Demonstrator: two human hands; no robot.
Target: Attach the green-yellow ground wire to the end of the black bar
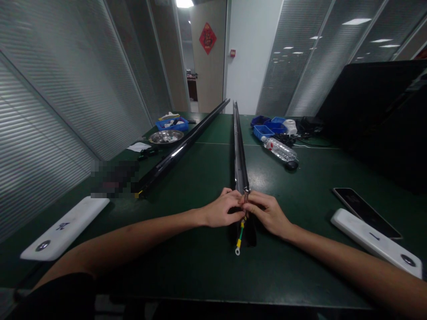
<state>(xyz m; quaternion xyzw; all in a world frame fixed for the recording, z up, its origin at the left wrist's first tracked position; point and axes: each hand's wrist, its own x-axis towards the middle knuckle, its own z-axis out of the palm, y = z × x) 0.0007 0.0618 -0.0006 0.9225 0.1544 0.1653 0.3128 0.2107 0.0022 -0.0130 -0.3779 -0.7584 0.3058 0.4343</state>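
Both hands meet on the near end of a long black rail (237,146), which runs straight away from them.
The left hand (222,209) is curled against the rail with its fingertips hidden, so its grip cannot be told. The right hand (267,213), nearly closed, seems to pinch a small metal fitting (246,191) between the two. A yellow-green wire (240,231) trails below the hands toward the table (200,266) edge. Bare tabletop lies outside both wrists.
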